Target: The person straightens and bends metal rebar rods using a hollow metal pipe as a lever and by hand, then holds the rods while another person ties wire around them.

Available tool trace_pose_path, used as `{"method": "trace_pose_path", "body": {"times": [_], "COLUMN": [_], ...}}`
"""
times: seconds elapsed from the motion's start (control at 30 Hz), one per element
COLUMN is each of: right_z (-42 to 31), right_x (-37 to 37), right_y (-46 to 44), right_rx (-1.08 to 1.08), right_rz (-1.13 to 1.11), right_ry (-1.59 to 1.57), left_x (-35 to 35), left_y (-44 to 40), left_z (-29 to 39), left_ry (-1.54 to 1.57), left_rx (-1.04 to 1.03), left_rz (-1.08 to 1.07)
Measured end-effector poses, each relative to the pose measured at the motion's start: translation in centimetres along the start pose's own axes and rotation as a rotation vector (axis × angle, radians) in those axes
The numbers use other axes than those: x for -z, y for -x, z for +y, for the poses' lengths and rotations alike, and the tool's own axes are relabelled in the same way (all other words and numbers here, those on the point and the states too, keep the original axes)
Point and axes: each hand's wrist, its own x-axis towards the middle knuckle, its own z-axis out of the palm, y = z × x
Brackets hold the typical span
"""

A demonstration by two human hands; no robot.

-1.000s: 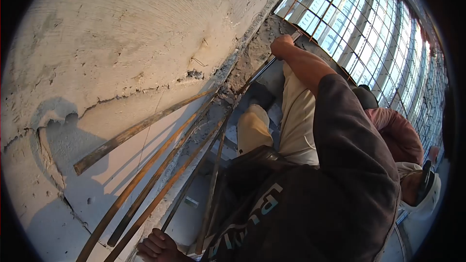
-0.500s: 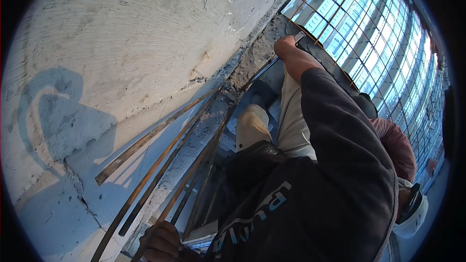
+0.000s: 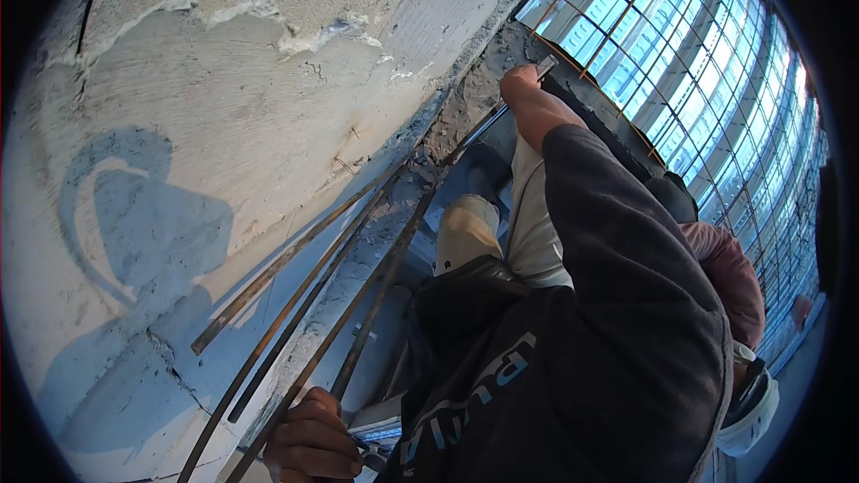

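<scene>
Several rods (image 3: pixel 240 306) by cracked conc. wall (image 3: pixel 268 98), mesh (image 3: pixel 623 16) nr; L hand (image 3: pixel 313 440) grips rod (image 3: pixel 359 347), R hand (image 3: pixel 521 83) metal bar (image 3: pixel 488 127).

Blue-white glare on silvery ribbed metal sheeting (image 3: pixel 697 54); bluish shadow (image 3: pixel 148 228) across the rough beige wall (image 3: pixel 259 116); black corners, fisheye bending.
</scene>
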Motion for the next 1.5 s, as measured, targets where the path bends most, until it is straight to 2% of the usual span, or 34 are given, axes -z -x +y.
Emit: {"method": "trace_pose_path", "body": {"times": [0.03,0.13,0.17,0.2,0.27,0.33,0.47,0.63,0.67,0.77,0.9,1.0,1.03,1.13,1.17,1.27,1.3,1.4,1.43,1.5], "right_z": [0.1,-0.9,-0.7,-0.6,-0.3,-0.6,-2.6,-0.8,-0.5,-1.4,0.5,-0.3,-0.4,1.3,2.3,3.1,3.3,3.1,3.5,4.6], "right_x": [-0.3,0.7,1.5,2.1,3.1,3.3,-3.1,3.6,4.3,1.7,6.2,3.2,2.8,4.3,5.4,5.8,6.1,4.8,5.3,5.4], "right_y": [-0.3,0.0,0.3,0.7,1.3,1.9,-5.1,1.9,2.1,-0.8,3.2,1.0,1.1,4.0,6.3,7.4,8.1,7.7,8.6,9.5], "right_rx": [0.005,-0.024,-0.027,-0.027,-0.033,-0.022,0.021,-0.038,-0.052,-0.021,-0.002,0.093,0.105,0.155,0.218,0.315,0.329,0.274,0.268,0.286], "right_rz": [0.013,-0.068,-0.090,-0.116,-0.171,-0.231,-0.183,-0.255,-0.271,-0.230,-0.347,-0.231,-0.179,0.014,0.146,0.279,0.300,0.303,0.255,0.215], "right_ry": [0.006,0.081,0.064,0.045,-0.003,-0.044,0.084,-0.120,-0.156,-0.005,-0.135,0.091,0.088,-0.189,-0.184,-0.098,-0.096,-0.066,-0.082,-0.093], "left_x": [0.0,-1.7,-2.5,-2.9,-4.2,-5.7,-8.4,-10.8,-10.7,-8.4,-6.0,-3.3,-3.4,-3.3,-2.6,-3.0,-1.9,-3.2,-0.7,1.6], "left_y": [-0.1,-2.1,-2.9,-3.2,-5.0,-7.0,-11.1,-17.4,-17.4,-17.2,-10.9,-7.0,-6.0,-5.2,-4.7,-4.6,-3.6,-1.9,0.2,2.1], "left_z": [0.0,0.8,1.1,0.6,0.8,1.2,2.0,2.0,2.0,1.6,1.3,0.9,0.7,0.5,0.7,0.5,0.1,1.7,2.9,4.0], "left_ry": [0.038,-0.002,0.024,0.060,0.120,0.104,0.100,0.081,0.085,0.192,0.190,0.191,0.162,0.160,0.173,-0.061,0.010,-0.130,-0.055,-0.085], "left_rx": [0.017,0.026,0.044,0.026,0.012,0.026,0.099,0.157,0.154,0.143,0.031,0.058,0.015,0.006,0.061,0.003,-0.003,0.150,0.401,0.659], "left_rz": [0.024,-0.129,-0.119,0.073,0.153,0.091,0.089,0.094,0.121,0.241,0.258,0.342,0.258,0.297,0.284,0.238,0.195,0.365,0.247,0.064]}}
